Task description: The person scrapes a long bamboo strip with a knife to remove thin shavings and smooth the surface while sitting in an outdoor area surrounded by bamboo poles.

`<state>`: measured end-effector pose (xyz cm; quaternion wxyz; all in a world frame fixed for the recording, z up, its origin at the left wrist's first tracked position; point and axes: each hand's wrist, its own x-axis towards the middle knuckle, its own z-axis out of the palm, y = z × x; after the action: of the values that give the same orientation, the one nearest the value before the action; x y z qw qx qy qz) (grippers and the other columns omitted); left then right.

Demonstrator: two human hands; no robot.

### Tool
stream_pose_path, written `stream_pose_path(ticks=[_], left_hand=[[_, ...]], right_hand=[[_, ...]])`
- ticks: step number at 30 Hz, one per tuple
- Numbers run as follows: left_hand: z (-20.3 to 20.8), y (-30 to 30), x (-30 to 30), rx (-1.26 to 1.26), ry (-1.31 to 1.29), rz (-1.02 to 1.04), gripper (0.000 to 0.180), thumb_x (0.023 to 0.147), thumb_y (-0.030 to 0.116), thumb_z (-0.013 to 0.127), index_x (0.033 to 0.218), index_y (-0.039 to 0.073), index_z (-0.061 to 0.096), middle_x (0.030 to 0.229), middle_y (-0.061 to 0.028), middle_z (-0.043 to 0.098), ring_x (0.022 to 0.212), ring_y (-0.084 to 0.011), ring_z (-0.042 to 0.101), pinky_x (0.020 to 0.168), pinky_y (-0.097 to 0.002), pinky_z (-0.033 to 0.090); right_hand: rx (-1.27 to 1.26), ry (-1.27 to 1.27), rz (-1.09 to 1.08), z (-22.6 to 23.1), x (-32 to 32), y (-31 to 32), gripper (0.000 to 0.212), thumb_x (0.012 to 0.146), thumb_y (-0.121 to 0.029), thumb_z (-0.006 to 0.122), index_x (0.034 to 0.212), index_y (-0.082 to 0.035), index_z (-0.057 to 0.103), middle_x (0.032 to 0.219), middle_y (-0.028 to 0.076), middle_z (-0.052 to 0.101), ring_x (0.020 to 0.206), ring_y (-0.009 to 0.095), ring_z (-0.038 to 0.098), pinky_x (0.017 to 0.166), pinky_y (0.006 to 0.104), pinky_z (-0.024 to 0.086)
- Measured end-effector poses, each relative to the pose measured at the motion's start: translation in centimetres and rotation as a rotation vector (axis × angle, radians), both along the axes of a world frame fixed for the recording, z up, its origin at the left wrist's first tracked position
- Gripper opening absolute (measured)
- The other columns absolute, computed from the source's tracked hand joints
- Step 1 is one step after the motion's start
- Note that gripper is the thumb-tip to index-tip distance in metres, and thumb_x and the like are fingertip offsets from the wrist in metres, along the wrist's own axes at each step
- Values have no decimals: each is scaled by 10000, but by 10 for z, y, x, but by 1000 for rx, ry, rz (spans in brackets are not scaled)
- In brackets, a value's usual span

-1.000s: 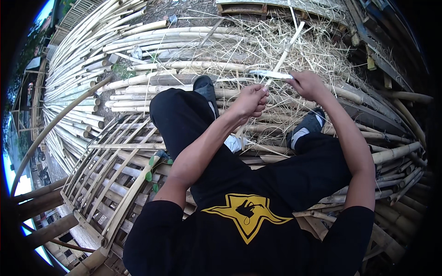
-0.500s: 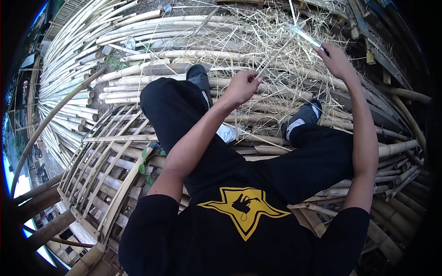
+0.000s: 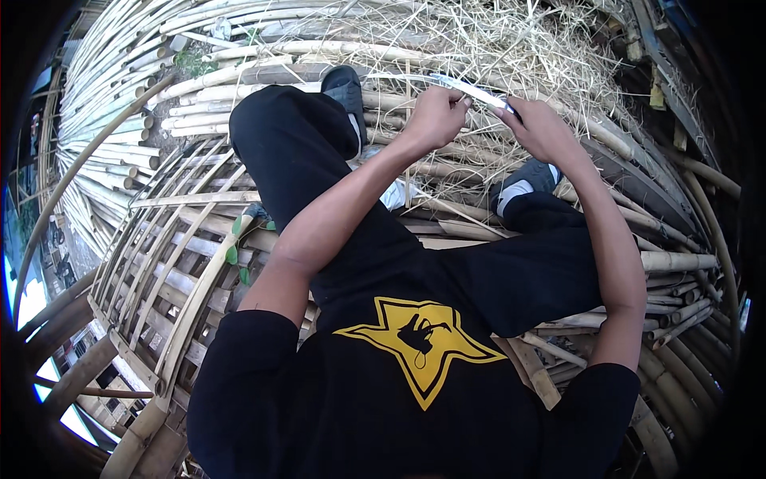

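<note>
My right hand (image 3: 544, 132) is closed round the handle of a knife. The knife's bright blade (image 3: 471, 89) points left and away from me, passing just beyond my left fingertips. My left hand (image 3: 437, 118) is closed in a pinch beside the blade, on a thin bamboo strip that is mostly hidden by the fingers and the knife. A pale, slender length (image 3: 395, 77) shows to the left of the blade tip; I cannot tell whether it belongs to the held strip. Both hands are above bamboo poles and shavings, beyond my knees.
Pale shavings (image 3: 550, 48) cover the poles ahead. Many long bamboo poles (image 3: 104, 88) are stacked at the far left. A woven bamboo lattice (image 3: 179, 247) lies beside my left leg. My dark shoes (image 3: 345, 89) rest on the poles, and bundled poles (image 3: 678, 262) lie at right.
My right hand has brought the knife left and nearer to me, close to my left hand. The strip, plainly visible earlier between the hands, is now mostly hidden. The view has shifted slightly.
</note>
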<state>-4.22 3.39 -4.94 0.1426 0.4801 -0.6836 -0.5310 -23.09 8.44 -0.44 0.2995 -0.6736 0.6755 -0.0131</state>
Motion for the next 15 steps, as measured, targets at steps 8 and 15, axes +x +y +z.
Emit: stream_pose_path(ticks=[8,15], left_hand=[[-12,10,0,-77,71,60,246,888,177,556,828,-42,648,516,-128,512,446,-145,452,471,-344,373],[-26,17,5,-309,162,62,185,856,77,529,819,-66,640,575,-227,529,479,-296,529,525,-386,420]], right_hand=[[46,-162,10,-21,9,7,419,984,-344,377,860,33,513,717,211,543,680,383,516,643,443,400],[53,-143,14,-42,3,8,395,985,-322,374,862,28,511,708,212,527,682,388,514,647,451,394]])
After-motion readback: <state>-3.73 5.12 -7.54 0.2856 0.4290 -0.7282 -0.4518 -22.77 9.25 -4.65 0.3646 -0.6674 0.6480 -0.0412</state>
